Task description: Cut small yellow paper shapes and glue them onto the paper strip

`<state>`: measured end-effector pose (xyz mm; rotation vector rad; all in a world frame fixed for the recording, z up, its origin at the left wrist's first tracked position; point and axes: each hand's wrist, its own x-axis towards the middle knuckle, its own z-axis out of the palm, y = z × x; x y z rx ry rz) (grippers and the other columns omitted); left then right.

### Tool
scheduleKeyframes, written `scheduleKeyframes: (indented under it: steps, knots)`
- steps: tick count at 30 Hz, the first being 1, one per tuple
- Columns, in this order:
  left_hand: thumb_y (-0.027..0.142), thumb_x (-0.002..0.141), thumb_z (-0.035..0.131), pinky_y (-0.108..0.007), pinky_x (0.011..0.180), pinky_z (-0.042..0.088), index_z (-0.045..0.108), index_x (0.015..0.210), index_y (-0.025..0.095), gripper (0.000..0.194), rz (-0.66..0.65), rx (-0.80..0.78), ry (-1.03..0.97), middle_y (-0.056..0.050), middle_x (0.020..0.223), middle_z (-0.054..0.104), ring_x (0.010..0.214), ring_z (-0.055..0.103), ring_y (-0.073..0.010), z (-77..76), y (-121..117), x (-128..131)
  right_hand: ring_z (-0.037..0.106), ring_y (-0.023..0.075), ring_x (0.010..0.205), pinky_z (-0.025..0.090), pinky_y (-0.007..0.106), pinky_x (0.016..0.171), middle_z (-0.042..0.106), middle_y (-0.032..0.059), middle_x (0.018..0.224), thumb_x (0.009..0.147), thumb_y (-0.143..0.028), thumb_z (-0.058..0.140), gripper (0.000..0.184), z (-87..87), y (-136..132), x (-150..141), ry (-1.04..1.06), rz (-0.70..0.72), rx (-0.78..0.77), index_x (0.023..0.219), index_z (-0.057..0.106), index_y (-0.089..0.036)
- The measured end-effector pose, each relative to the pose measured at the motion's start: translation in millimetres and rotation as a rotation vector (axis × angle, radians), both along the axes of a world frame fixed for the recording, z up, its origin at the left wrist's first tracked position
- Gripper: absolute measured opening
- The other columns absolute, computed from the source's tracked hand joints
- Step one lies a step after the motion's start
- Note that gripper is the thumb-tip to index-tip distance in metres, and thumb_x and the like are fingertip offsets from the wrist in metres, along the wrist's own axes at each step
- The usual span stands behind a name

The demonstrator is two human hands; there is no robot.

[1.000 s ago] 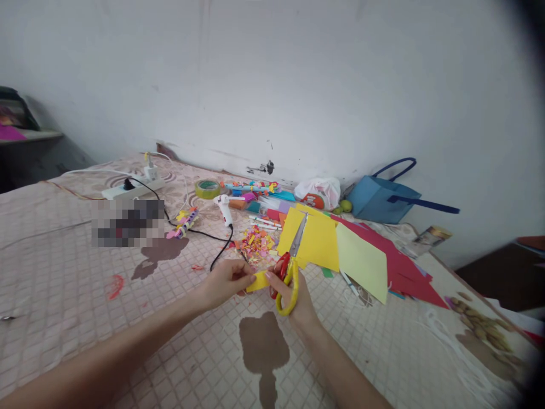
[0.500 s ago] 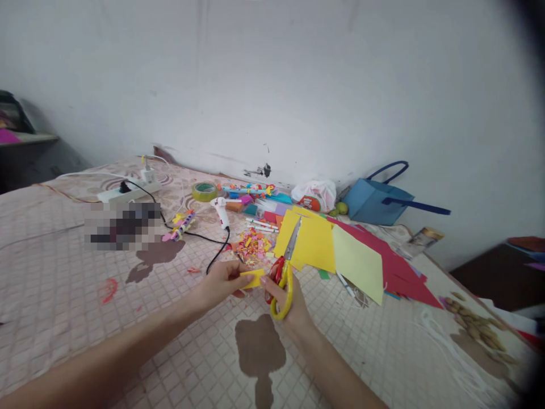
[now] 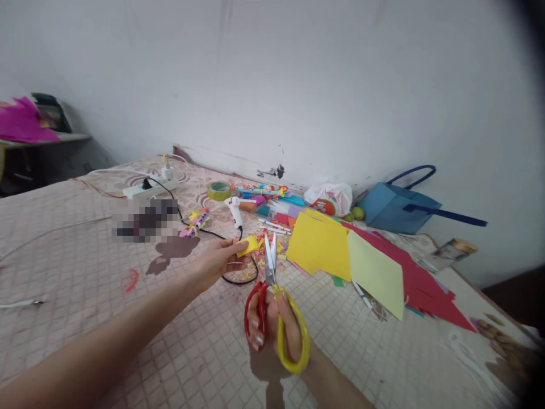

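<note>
Between the thumb and fingers of my left hand [image 3: 223,258] is a small piece of yellow paper [image 3: 250,245]. My right hand [image 3: 285,324] grips a pair of scissors [image 3: 271,272] with one red and one yellow handle, its fingers through the loops. The scissor blades point away from me, slightly parted, just right of the yellow paper and apart from it. Behind the blades lies a heap of small coloured paper scraps [image 3: 281,245]. Sheets of yellow paper [image 3: 319,244] lie to the right of the blades.
A white glue gun [image 3: 234,212] with a black cord stands behind my left hand. Farther back are a roll of tape [image 3: 219,191] and a power strip [image 3: 151,189]. Pale green paper [image 3: 377,272], red paper [image 3: 421,284] and a blue bag [image 3: 398,207] are on the right.
My right hand has turned the scissors forward, and their blades have opened. It has let go of the yellow paper, which my left hand now holds alone, farther forward. The view has shifted left.
</note>
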<state>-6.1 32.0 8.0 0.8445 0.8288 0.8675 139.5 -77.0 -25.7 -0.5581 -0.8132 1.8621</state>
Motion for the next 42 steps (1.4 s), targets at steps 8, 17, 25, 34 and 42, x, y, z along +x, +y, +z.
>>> scheduleKeyframes:
  steps: [8,17,25,34,42]
  knots:
    - [0.015,0.080,0.059,-0.017,0.055,0.053,0.061,0.076,0.010,0.006,0.038,-0.034,-0.103,-0.004,0.069,0.066,0.056,0.062,-0.0085,8.7,6.2,-6.2,0.041,0.0096,0.045,0.038,0.025,0.044,0.049,0.0002,0.065,0.078,-0.069,0.037,0.055,-3.5,-11.1,-8.1,0.142,0.239,-0.058,0.080,0.052,-0.016]
    - [0.015,0.079,0.060,-0.017,0.055,0.053,0.062,0.077,0.010,0.006,0.028,-0.027,-0.112,-0.006,0.071,0.067,0.057,0.062,-0.0091,9.1,6.8,-7.2,0.041,0.0090,0.044,0.038,0.025,0.044,0.049,-0.0004,0.064,0.078,-0.070,0.035,0.057,3.0,-8.9,-5.3,0.129,0.264,-0.107,0.081,0.050,-0.015]
    - [0.023,0.076,0.065,-0.016,0.056,0.051,0.060,0.076,0.011,0.013,-0.083,0.079,-0.035,-0.003,0.068,0.064,0.058,0.060,-0.0078,4.8,4.4,-6.1,0.041,0.0090,0.044,0.037,0.025,0.046,0.048,-0.0006,0.064,0.079,-0.071,0.030,0.059,3.4,-9.5,-3.2,0.126,0.254,-0.121,0.079,0.050,-0.016]
    - [0.031,0.075,0.066,-0.017,0.061,0.050,0.058,0.076,0.011,0.021,-0.152,0.168,0.055,-0.004,0.072,0.066,0.059,0.060,-0.0075,0.4,5.7,-6.5,0.041,0.0090,0.044,0.037,0.025,0.046,0.046,-0.0016,0.062,0.077,-0.074,0.025,0.065,8.8,-6.5,-2.2,0.138,0.234,-0.108,0.079,0.052,-0.015]
    - [0.033,0.069,0.071,-0.017,0.057,0.049,0.058,0.072,0.011,0.026,-0.131,0.164,0.097,-0.003,0.066,0.065,0.056,0.059,-0.0079,8.0,3.6,-6.6,0.040,0.0078,0.040,0.038,0.023,0.043,0.043,-0.0051,0.056,0.075,-0.073,0.037,0.058,0.5,-6.9,-2.1,0.073,0.211,-0.113,0.077,0.050,-0.017]
